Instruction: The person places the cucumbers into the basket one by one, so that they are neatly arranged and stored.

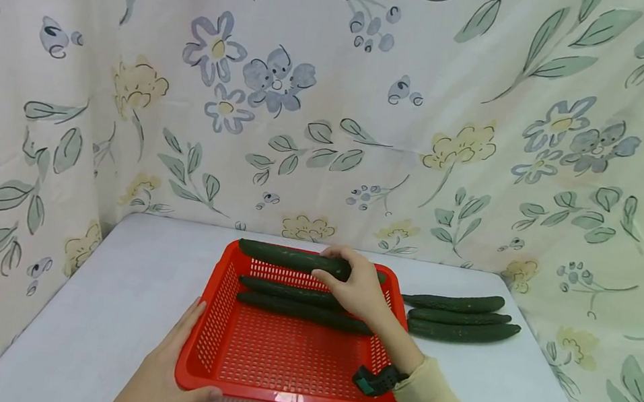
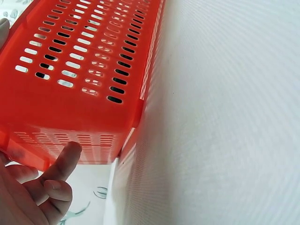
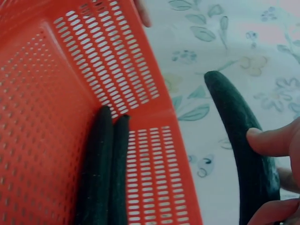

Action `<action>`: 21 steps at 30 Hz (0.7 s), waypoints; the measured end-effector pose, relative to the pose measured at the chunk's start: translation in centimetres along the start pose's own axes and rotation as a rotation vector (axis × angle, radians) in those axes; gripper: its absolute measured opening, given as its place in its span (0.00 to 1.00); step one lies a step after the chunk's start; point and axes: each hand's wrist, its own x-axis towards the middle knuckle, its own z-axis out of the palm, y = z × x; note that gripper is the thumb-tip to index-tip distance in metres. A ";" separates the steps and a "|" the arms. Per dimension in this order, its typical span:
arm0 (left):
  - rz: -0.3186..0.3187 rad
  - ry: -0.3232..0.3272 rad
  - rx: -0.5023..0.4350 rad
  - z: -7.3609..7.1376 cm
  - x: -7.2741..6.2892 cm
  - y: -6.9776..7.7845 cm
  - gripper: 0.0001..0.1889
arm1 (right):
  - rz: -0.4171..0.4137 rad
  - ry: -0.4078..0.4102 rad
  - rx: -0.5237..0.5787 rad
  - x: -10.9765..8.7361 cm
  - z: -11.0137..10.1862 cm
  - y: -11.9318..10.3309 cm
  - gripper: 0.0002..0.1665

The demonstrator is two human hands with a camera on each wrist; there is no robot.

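A dark green cucumber (image 1: pixel 278 255) lies across the back rim of a red perforated basket (image 1: pixel 296 398) in the head view. My right hand (image 1: pixel 356 287) grips this cucumber from above near its right part, with thumb in front and fingers behind. The right wrist view shows the held cucumber (image 3: pixel 234 122) outside the basket wall. Two more cucumbers (image 1: pixel 307 312) rest side by side on the basket floor, toward the back. My left hand (image 1: pixel 169 361) is at the basket's front left corner, its thumb along the front and fingers against the left side.
Three cucumbers (image 1: pixel 462 318) lie together on the white table (image 1: pixel 135 271), just right of the basket. A floral curtain (image 1: pixel 324 92) hangs behind the table and along both sides. A dark band (image 1: pixel 378 379) is around my right wrist.
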 end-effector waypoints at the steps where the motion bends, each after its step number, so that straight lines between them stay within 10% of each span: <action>1: -0.002 0.001 -0.001 0.0 0.0 0.0 0.73 | 0.018 -0.019 -0.005 0.0 0.2 0.0 0.18; 21: -0.012 0.004 0.007 0.1 0.0 0.0 0.74 | 0.139 -0.260 -0.176 -0.4 3.1 1.4 0.14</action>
